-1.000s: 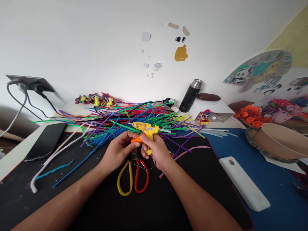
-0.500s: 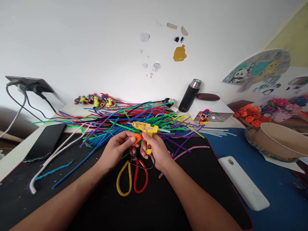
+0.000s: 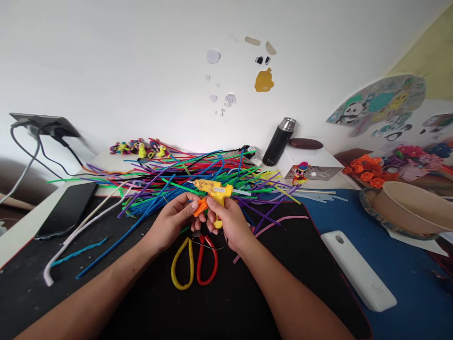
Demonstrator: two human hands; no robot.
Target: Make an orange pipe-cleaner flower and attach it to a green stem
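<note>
My left hand [image 3: 174, 218] pinches a small orange piece [image 3: 201, 207], which looks like bent pipe cleaner; its exact shape is partly covered by fingers. My right hand [image 3: 230, 217] is wrapped round the grip of a yellow hot glue gun [image 3: 217, 190], and its thumb reaches over to touch the orange piece. The gun's nozzle points left, and a clear glue stick [image 3: 242, 192] pokes out of its back. Below both hands lie scissors [image 3: 207, 269] with one yellow and one red handle, their blades largely hidden. Behind is a heap of coloured pipe cleaners [image 3: 155, 200].
A phone [image 3: 67, 210] lies at the left, near loose pipe cleaners. At the right are a white power bank [image 3: 359, 269] and a bowl [image 3: 417, 205]. A black flask [image 3: 279, 141], a white box [image 3: 318, 165] and small pipe-cleaner figures [image 3: 139, 148] stand along the wall.
My right thumb has shifted left and down onto the orange piece, covering the gun's red switch. The orange piece has turned slightly between the fingers. The gun has barely moved.
</note>
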